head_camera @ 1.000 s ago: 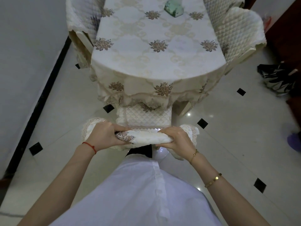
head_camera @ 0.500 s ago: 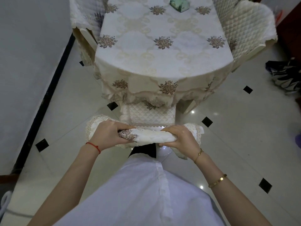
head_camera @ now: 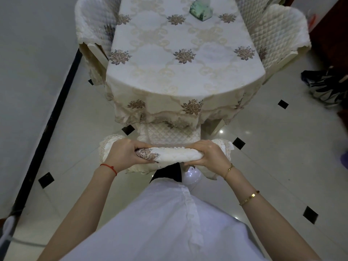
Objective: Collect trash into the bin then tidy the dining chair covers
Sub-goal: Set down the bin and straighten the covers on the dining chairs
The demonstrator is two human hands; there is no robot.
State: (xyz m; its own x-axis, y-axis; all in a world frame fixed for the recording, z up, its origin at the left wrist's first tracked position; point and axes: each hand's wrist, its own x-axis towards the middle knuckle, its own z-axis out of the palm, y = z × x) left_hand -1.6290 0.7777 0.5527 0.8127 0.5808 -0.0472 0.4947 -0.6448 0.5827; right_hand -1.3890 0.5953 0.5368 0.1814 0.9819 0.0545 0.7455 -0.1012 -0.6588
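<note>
Head view: your left hand (head_camera: 122, 155) and right hand (head_camera: 209, 154) each grip the chair cover (head_camera: 175, 156) bunched between them.

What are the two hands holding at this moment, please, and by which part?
Both hold the chair cover, bunched along the chair's top edge: the left hand grips its left end, the right hand its right end.

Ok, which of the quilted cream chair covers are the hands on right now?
The near chair's cover, at the table's rounded end: both the left hand and right hand grip its backrest top. The side chairs' covers are untouched.
</note>
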